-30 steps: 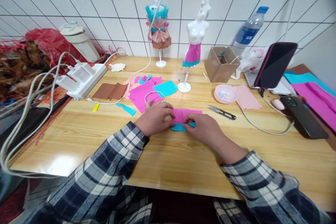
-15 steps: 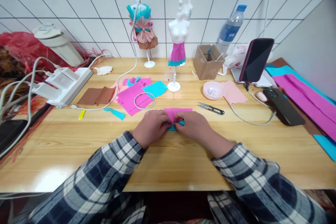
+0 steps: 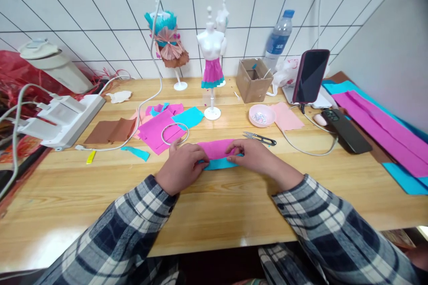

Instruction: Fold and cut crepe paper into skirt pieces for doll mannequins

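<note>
A strip of magenta crepe paper (image 3: 217,149) with a blue crepe band (image 3: 220,164) along its near edge lies on the wooden table in front of me. My left hand (image 3: 182,165) pinches the strip's left end between thumb and fingers. At the other end, my right hand (image 3: 256,156) has its thumb and forefinger closed on the paper near the magenta-blue join. Between the hands the strip is spread fairly flat. Just beyond it stands a small white dress form (image 3: 210,42) wearing a magenta skirt with a blue hem (image 3: 212,71).
Thread snips (image 3: 260,138) and a pink bowl of small beads (image 3: 262,116) lie right of the strip. Paper scraps (image 3: 157,131) and a white ring (image 3: 175,133) are left. Further out are a power strip (image 3: 72,120), cardboard box (image 3: 254,80), phones (image 3: 310,75) and folded crepe paper (image 3: 381,129).
My hands have moved apart from the middle of the strip towards its ends, so more of the magenta and blue paper shows. The view has shifted slightly to the right.
</note>
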The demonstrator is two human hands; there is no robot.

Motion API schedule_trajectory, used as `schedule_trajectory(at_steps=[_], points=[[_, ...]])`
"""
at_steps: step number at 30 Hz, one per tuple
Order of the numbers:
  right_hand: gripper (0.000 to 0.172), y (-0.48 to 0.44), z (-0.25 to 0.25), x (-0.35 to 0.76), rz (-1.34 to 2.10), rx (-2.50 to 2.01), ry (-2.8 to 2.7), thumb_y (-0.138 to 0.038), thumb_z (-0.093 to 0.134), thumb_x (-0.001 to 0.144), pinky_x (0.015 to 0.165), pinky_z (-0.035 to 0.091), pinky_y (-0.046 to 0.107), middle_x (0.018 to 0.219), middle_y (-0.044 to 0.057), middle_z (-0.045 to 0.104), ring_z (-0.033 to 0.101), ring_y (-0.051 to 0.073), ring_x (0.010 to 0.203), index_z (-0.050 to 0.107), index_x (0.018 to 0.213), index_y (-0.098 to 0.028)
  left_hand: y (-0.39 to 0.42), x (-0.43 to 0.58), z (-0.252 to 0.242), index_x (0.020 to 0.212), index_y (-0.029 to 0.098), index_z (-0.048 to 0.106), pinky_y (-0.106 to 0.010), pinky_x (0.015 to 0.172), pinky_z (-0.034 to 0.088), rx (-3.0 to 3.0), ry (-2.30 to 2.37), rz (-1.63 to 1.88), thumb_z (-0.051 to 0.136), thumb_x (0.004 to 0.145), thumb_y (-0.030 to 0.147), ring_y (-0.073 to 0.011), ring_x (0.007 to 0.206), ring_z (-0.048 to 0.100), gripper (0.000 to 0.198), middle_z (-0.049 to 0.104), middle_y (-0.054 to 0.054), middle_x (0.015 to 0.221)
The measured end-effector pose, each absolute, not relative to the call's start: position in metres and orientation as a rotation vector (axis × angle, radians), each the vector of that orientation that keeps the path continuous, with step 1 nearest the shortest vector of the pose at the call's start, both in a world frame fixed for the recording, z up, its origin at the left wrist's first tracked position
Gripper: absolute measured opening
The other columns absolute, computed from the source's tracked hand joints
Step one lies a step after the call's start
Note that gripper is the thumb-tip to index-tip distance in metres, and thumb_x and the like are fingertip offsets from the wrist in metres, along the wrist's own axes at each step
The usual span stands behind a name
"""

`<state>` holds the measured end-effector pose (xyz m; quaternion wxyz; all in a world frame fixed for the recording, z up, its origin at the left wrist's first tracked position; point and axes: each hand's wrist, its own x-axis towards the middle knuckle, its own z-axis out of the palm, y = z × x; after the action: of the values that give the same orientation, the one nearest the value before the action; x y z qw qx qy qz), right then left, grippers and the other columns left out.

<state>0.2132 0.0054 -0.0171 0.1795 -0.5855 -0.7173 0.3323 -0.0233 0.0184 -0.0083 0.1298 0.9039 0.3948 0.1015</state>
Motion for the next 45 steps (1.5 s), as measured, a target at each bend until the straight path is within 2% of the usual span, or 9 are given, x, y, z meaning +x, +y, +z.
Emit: schedule_trajectory(at_steps=[4, 9, 14, 18, 29, 34, 40, 45], points=[[0.016, 0.007, -0.018, 0.214, 0.855, -1.71, -2.048, -0.033, 0.068, 0.074, 0.056, 0.033, 0.023, 0.069, -0.004, 0.062, 0.054, 0.011, 0.063, 0.07, 0.088, -0.025, 0.017, -0.024, -0.008, 0.107, 0.032, 0.065, -0.059, 0.101, 0.015, 2.661, 1.126, 0.299, 0.052, 0.086, 0.021, -0.0224, 0.096, 0.058, 0.027, 0.066, -0.002, 0.097], [0.016, 0.009, -0.021, 0.218, 0.853, -1.731, -2.031, -0.031, 0.07, 0.073, 0.055, 0.033, 0.022, 0.065, -0.005, 0.059, 0.052, 0.01, 0.059, 0.071, 0.087, -0.023, 0.015, -0.024, -0.008, 0.105, 0.036, 0.068, -0.061, 0.101, 0.016, 2.747, 1.12, 0.263, 0.05, 0.088, 0.021, -0.0216, 0.092, 0.055, 0.029, 0.062, -0.002, 0.095], [0.016, 0.012, -0.025, 0.227, 1.049, -1.632, -1.923, -0.025, 0.066, 0.076, 0.058, 0.04, 0.021, 0.067, -0.004, 0.062, 0.058, 0.01, 0.063, 0.069, 0.091, -0.021, 0.017, -0.025, -0.01, 0.106, 0.034, 0.07, -0.048, 0.094, 0.034, 2.796, 1.053, 0.32, 0.053, 0.087, 0.022, -0.0242, 0.099, 0.052, 0.028, 0.061, -0.005, 0.104], [0.018, 0.014, -0.028, 0.231, 1.132, -1.635, -1.842, -0.021, 0.068, 0.073, 0.056, 0.042, 0.021, 0.067, -0.004, 0.064, 0.059, 0.01, 0.061, 0.068, 0.091, -0.019, 0.02, -0.024, -0.01, 0.108, 0.029, 0.069, -0.04, 0.087, 0.039, 2.805, 0.961, 0.318, 0.049, 0.089, 0.018, -0.0225, 0.097, 0.053, 0.03, 0.063, -0.006, 0.106], [0.013, 0.015, -0.016, 0.222, 0.875, -1.832, -1.951, -0.017, 0.067, 0.069, 0.056, 0.036, 0.021, 0.066, -0.005, 0.063, 0.056, 0.01, 0.061, 0.064, 0.081, -0.021, 0.019, -0.023, -0.008, 0.111, 0.028, 0.066, -0.042, 0.089, 0.037, 2.836, 0.927, 0.252, 0.047, 0.087, 0.014, -0.0219, 0.098, 0.057, 0.033, 0.065, -0.006, 0.106], [0.017, 0.016, -0.016, 0.227, 0.835, -1.925, -1.928, -0.027, 0.072, 0.067, 0.052, 0.031, 0.021, 0.064, -0.005, 0.059, 0.052, 0.01, 0.058, 0.062, 0.08, -0.021, 0.02, -0.024, -0.009, 0.111, 0.03, 0.065, -0.043, 0.091, 0.037, 2.831, 0.941, 0.241, 0.048, 0.086, 0.014, -0.0222, 0.1, 0.058, 0.034, 0.064, -0.005, 0.109], [0.014, 0.017, -0.016, 0.235, 0.901, -1.885, -1.887, -0.027, 0.067, 0.072, 0.051, 0.031, 0.02, 0.064, -0.006, 0.058, 0.051, 0.009, 0.055, 0.063, 0.085, -0.021, 0.021, -0.026, -0.008, 0.113, 0.028, 0.065, -0.041, 0.088, 0.041, 2.853, 0.896, 0.231, 0.047, 0.086, 0.012, -0.0224, 0.1, 0.058, 0.036, 0.063, -0.006, 0.111], [0.016, 0.015, -0.012, 0.234, 0.809, -1.661, -1.885, -0.031, 0.06, 0.082, 0.054, 0.032, 0.021, 0.063, -0.005, 0.057, 0.051, 0.01, 0.058, 0.069, 0.091, -0.021, 0.022, -0.026, -0.008, 0.112, 0.027, 0.065, -0.037, 0.084, 0.046, 2.799, 0.876, 0.286, 0.047, 0.086, 0.012, -0.0225, 0.099, 0.058, 0.035, 0.063, -0.007, 0.11]])
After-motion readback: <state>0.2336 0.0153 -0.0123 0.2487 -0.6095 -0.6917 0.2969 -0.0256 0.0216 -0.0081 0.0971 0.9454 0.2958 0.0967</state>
